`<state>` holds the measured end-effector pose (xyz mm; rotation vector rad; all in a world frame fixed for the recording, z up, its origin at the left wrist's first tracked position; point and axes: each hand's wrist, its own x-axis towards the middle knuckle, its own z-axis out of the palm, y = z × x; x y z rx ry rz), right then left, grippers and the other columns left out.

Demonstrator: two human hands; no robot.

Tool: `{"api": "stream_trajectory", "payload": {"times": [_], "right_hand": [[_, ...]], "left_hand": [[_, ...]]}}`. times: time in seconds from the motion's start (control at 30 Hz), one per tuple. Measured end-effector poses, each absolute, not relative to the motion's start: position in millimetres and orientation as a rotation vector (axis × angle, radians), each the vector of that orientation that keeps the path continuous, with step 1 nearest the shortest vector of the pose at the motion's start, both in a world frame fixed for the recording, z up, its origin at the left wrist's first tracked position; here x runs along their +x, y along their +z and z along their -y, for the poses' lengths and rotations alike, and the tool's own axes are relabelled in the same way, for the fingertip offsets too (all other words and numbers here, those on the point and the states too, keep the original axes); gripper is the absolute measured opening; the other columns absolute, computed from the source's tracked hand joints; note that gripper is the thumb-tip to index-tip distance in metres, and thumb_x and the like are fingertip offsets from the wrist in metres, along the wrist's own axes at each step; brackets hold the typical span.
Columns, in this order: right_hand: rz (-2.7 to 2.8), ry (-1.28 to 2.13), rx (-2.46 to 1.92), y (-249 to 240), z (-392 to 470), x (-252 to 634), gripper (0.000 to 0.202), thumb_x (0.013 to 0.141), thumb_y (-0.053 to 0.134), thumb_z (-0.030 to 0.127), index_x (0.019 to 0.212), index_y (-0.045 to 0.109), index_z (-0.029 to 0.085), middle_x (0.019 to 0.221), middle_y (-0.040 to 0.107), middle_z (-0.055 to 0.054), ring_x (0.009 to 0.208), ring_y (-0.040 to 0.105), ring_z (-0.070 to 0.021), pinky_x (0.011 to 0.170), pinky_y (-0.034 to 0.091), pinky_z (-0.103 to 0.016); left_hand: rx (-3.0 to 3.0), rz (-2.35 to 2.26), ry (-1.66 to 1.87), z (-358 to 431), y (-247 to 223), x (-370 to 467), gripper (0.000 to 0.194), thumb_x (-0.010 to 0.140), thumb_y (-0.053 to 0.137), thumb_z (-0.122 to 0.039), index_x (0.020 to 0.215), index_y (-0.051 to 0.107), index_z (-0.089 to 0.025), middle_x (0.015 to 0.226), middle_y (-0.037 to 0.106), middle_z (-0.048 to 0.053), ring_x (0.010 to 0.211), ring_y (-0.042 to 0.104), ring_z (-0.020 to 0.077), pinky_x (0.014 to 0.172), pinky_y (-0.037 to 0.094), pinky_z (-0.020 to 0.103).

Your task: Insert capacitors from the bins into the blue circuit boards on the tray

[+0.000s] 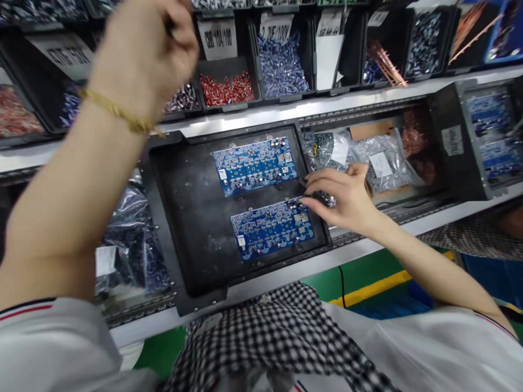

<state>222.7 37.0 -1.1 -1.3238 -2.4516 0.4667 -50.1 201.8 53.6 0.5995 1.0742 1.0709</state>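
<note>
Right hand point(341, 198) holds small parts point(327, 198) beside the lower blue circuit board point(271, 231).

1. The far circuit board point(254, 169), blue and densely printed, lies flat in the black tray point(193, 215), its right end angled slightly farther away; a white label marks its left end.
2. The near circuit board point(271, 233), similar and also flat, lies apart from it, shifted slightly right.
3. Small dark parts point(325, 198), partly hidden, sit in the right hand's point(347, 197) fingers.
</note>
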Motion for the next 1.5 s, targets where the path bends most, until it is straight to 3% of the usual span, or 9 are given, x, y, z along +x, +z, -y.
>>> {"api": "stream_trajectory", "payload": {"times": [0.07, 0.27, 0.43, 0.63, 0.77, 0.87, 1.03, 1.37, 1.5], "right_hand": [[2.297, 0.518, -1.384, 9.1, -47.6, 215.2, 0.023, 0.092, 0.053, 0.036, 0.078, 0.064, 0.021, 0.09, 0.074, -0.002, 0.085, 0.066, -0.0187, 0.08, 0.027, -0.039], [2.147, 0.884, -1.202, 17.1, -73.6, 182.3, 0.019, 0.089, 0.053, 0.032, 0.088, 0.068, 0.02, 0.094, 0.073, -0.004, 0.088, 0.065, -0.0181, 0.078, 0.039, -0.035], [2.339, 0.688, -1.268, 20.8, -81.7, 174.2, 0.019, 0.089, 0.051, 0.031, 0.087, 0.067, 0.021, 0.091, 0.072, -0.002, 0.084, 0.062, -0.0189, 0.084, 0.033, -0.039], [2.509, 0.546, -1.398, -10.3, -138.4, 202.7, 0.019, 0.085, 0.047, 0.03, 0.081, 0.063, 0.019, 0.085, 0.064, -0.008, 0.075, 0.054, -0.0198, 0.071, 0.035, -0.035], [2.604, 0.637, -1.257, -38.8, -166.5, 213.1, 0.017, 0.082, 0.046, 0.029, 0.075, 0.056, 0.018, 0.079, 0.057, -0.008, 0.074, 0.05, -0.0191, 0.071, 0.036, -0.033], [2.65, 0.601, -1.231, -44.1, -168.9, 212.1, 0.018, 0.082, 0.045, 0.03, 0.076, 0.056, 0.018, 0.08, 0.056, -0.008, 0.075, 0.05, -0.0197, 0.072, 0.035, -0.034], [2.74, 0.507, -1.269, -38.9, -164.0, 209.0, 0.02, 0.085, 0.042, 0.031, 0.081, 0.057, 0.018, 0.085, 0.058, -0.008, 0.081, 0.051, -0.0218, 0.075, 0.033, -0.035], [2.851, 0.402, -1.331, -31.5, -159.6, 206.4, 0.023, 0.09, 0.038, 0.03, 0.087, 0.059, 0.018, 0.093, 0.064, -0.009, 0.082, 0.054, -0.0234, 0.077, 0.027, -0.039], [2.838, 0.402, -1.357, -32.7, -159.9, 206.0, 0.024, 0.09, 0.038, 0.03, 0.088, 0.059, 0.018, 0.091, 0.063, -0.01, 0.084, 0.054, -0.0252, 0.076, 0.027, -0.039]], "left_hand": [[0.467, -0.994, 1.004, -149.0, 46.3, -24.7, 0.025, 0.101, 0.036, -0.017, 0.083, 0.053, -0.01, 0.064, 0.052, -0.006, 0.046, 0.031, -0.0053, 0.043, 0.02, 0.004], [0.37, -1.045, 0.632, -54.4, 15.0, 9.7, 0.033, 0.095, 0.05, -0.034, 0.076, 0.058, -0.009, 0.054, 0.04, -0.005, 0.039, 0.028, -0.0006, 0.038, 0.021, 0.011], [0.341, -1.019, 0.671, -60.1, 17.9, 13.0, 0.035, 0.097, 0.048, -0.031, 0.068, 0.053, -0.011, 0.055, 0.039, -0.005, 0.041, 0.029, 0.0005, 0.04, 0.023, 0.012], [0.223, -1.062, 0.763, -85.9, 14.5, -14.9, 0.027, 0.098, 0.036, -0.011, 0.091, 0.061, -0.005, 0.061, 0.049, -0.002, 0.043, 0.037, 0.0004, 0.041, 0.028, 0.011], [0.181, -0.884, 0.86, -98.8, 25.0, -39.1, 0.046, 0.099, 0.024, -0.022, 0.064, 0.051, -0.013, 0.051, 0.043, -0.002, 0.038, 0.031, 0.0031, 0.038, 0.029, 0.014], [0.069, -0.791, 0.884, -96.9, 34.3, -41.0, 0.048, 0.098, 0.022, -0.024, 0.055, 0.044, -0.015, 0.062, 0.057, 0.004, 0.051, 0.051, 0.006, 0.048, 0.047, 0.016], [-0.037, -0.94, 0.656, -77.9, 29.9, -20.4, 0.029, 0.092, 0.033, -0.001, 0.092, 0.062, -0.005, 0.091, 0.069, 0.012, 0.088, 0.069, 0.012, 0.08, 0.057, 0.017], [0.295, -1.042, 0.476, -51.6, 5.2, -6.7, 0.029, 0.097, 0.045, -0.026, 0.09, 0.064, -0.005, 0.086, 0.072, 0.013, 0.064, 0.068, 0.0124, 0.059, 0.055, 0.019], [0.266, -1.064, 0.554, -52.5, 4.9, -5.5, 0.026, 0.098, 0.038, -0.017, 0.098, 0.061, -0.007, 0.092, 0.071, 0.013, 0.066, 0.067, 0.0126, 0.064, 0.057, 0.024]]}}
